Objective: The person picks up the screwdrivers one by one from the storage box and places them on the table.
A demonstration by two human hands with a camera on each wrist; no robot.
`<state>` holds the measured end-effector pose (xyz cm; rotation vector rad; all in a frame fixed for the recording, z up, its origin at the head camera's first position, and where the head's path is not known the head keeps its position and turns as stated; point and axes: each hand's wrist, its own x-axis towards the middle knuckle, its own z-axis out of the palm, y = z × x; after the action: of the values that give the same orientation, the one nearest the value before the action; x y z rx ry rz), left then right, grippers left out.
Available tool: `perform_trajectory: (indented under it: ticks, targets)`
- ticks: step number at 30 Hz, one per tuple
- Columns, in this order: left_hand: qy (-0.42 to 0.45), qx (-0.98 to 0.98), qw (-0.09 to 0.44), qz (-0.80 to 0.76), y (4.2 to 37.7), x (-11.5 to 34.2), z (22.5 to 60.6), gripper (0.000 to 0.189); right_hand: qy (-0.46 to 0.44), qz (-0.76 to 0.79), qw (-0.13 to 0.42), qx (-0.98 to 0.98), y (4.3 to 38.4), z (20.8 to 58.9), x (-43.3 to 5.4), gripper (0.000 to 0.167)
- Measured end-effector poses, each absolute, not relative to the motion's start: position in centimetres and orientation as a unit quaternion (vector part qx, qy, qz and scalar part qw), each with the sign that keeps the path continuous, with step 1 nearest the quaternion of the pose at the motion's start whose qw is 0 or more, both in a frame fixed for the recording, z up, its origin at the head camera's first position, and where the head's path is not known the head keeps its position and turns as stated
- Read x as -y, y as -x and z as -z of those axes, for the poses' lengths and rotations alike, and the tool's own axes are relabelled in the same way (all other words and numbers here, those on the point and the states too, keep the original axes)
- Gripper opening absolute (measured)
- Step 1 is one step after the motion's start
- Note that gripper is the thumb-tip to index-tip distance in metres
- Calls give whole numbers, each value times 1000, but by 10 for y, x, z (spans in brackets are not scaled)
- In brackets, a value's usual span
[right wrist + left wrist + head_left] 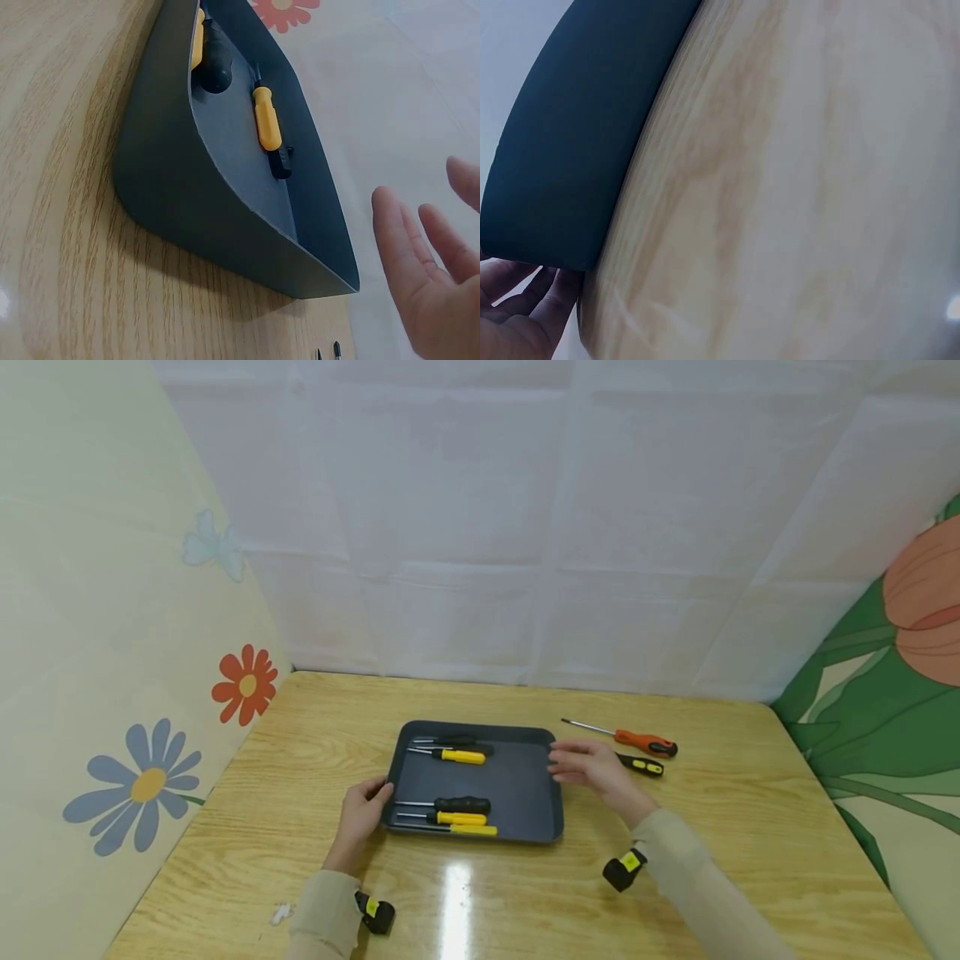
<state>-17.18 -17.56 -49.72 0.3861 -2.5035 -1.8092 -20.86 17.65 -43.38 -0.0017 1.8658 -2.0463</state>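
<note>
A dark grey tray [517, 789] lies on the wooden table. Inside it, several screwdrivers form two groups: a yellow-handled screwdriver [463, 757] among black ones at the back, and a black-handled screwdriver [462, 806] above two yellow-handled ones at the front. My left hand [363, 814] holds the tray's left edge, its fingertips against the end wall in the left wrist view. Over by the right rim, my right hand [592, 770] is raised with fingers extended and holds nothing; the right wrist view shows the hand [431, 266] apart from the tray.
Right of the tray lie an orange-handled screwdriver [647, 742] and a black-and-yellow screwdriver [641, 765], the latter partly hidden behind my right hand. A small white scrap [281, 913] is near the front left. A white cloth [450, 527] hangs behind the table.
</note>
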Motion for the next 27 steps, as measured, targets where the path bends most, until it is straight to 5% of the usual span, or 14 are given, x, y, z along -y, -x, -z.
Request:
perform_trajectory:
  ticks: [27]
  targets:
    - [-128, 801, 12, 585, 172, 176, 498, 29, 20, 673, 223, -704, 211, 444, -152, 42]
